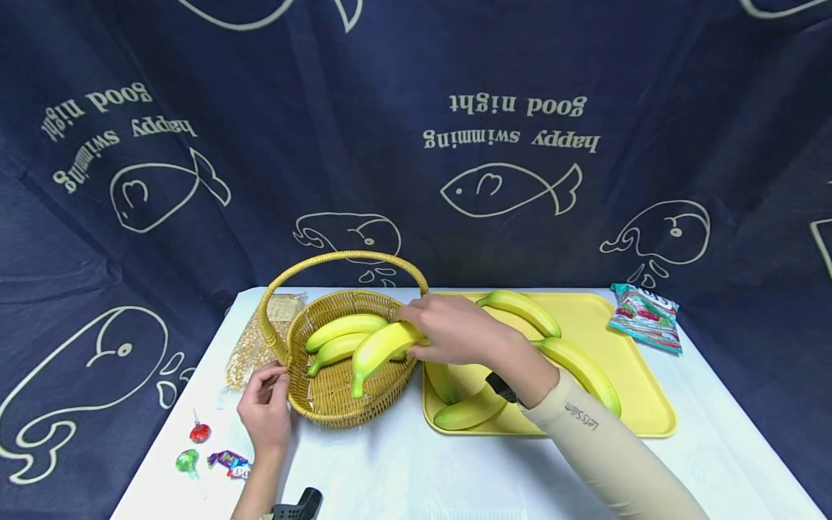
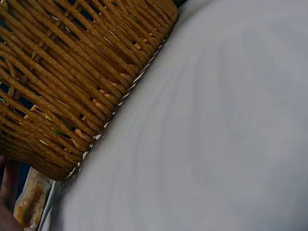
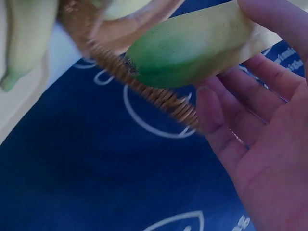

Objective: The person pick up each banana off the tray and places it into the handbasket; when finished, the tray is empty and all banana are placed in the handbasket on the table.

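My right hand (image 1: 458,328) holds a yellow banana (image 1: 383,350) over the wicker basket (image 1: 351,417), its free end pointing down and toward me. In the right wrist view, the thumb and fingers are around the banana (image 3: 187,48), whose green end shows. Other bananas (image 1: 346,328) lie inside the basket, partly behind the held one. At the basket's left side, my left hand (image 1: 265,412) pinches the rim near the foot of the arched handle (image 1: 344,255). Only a bit of that hand (image 2: 7,197) appears in the left wrist view, beside the woven wall.
A yellow tray (image 1: 640,404) with several bananas (image 1: 585,372) stands right of the basket, partly under my right arm. A teal snack bag (image 1: 646,318) lies at its far right corner. Behind the basket's left is a bag of kernels (image 1: 250,347). Lollipops (image 1: 200,432) and small wrapped sweets (image 1: 227,459) lie front left.
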`<state>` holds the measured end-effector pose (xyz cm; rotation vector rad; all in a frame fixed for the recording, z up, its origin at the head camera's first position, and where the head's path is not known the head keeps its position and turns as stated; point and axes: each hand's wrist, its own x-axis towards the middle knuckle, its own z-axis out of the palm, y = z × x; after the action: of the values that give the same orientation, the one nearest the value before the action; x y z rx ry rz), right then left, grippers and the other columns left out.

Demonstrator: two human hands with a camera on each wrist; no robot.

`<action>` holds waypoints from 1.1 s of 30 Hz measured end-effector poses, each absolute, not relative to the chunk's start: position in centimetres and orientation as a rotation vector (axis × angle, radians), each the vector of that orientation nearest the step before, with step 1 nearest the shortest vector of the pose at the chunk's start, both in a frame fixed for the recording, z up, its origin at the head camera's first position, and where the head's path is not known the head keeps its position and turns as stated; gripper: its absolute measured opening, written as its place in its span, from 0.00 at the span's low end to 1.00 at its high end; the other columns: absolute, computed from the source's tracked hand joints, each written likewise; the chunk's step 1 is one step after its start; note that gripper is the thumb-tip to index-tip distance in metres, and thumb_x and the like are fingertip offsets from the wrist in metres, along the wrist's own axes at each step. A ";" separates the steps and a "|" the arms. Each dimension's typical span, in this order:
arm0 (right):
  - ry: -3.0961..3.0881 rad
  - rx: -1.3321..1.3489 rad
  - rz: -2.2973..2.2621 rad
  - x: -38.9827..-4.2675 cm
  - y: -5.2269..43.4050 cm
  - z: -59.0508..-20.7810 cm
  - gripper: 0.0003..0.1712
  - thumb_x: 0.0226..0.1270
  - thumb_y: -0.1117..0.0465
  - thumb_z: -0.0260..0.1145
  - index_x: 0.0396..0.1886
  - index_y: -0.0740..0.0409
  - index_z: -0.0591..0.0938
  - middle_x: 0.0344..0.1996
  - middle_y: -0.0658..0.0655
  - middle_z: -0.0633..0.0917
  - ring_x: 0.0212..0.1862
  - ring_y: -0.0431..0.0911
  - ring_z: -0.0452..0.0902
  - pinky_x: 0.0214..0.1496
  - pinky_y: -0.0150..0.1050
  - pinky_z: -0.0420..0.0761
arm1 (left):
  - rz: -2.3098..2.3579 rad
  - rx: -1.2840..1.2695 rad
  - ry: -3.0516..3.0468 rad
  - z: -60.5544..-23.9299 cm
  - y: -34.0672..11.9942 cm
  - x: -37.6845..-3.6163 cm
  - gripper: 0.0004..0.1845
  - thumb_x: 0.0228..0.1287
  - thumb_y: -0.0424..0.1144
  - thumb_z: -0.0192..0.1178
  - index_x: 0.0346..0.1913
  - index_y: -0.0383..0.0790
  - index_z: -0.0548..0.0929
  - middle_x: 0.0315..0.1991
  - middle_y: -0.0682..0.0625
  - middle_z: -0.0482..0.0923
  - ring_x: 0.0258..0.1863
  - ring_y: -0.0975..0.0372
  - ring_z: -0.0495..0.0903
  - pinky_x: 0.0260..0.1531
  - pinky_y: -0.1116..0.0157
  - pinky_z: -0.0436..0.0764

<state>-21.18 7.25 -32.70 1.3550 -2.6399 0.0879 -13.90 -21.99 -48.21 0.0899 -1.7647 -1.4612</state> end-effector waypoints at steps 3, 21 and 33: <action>-2.638 1.406 0.045 -21.4 5.3 -32.4 0.22 0.55 0.49 0.71 0.50 0.47 0.80 0.39 0.44 0.80 0.39 0.40 0.75 0.38 0.38 0.77 | -1.470 0.101 -1.757 -48.2 -22.0 -13.9 0.05 0.60 0.20 0.56 0.38 0.21 0.81 0.44 0.33 0.79 0.38 0.61 0.82 0.36 0.76 0.77; -3.153 1.371 -0.227 -24.7 -3.2 -34.3 0.06 0.55 0.62 0.68 0.26 0.48 0.78 0.26 0.48 0.74 0.28 0.43 0.65 0.28 0.37 0.69 | -1.463 0.125 -1.764 -47.8 -22.0 -13.7 0.05 0.59 0.20 0.56 0.37 0.21 0.81 0.43 0.33 0.79 0.38 0.60 0.82 0.35 0.76 0.77; -3.466 1.617 -0.231 -25.1 -4.7 -37.8 0.05 0.55 0.64 0.69 0.27 0.52 0.80 0.23 0.46 0.73 0.27 0.39 0.66 0.29 0.34 0.69 | -1.490 0.094 -1.738 -48.1 -22.2 -14.1 0.05 0.59 0.19 0.56 0.36 0.21 0.81 0.42 0.32 0.79 0.38 0.61 0.82 0.35 0.75 0.78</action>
<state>-25.08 -4.69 -37.82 1.6166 -3.4656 -0.2313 -14.05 -22.22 -48.14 0.0945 -1.7384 -1.4895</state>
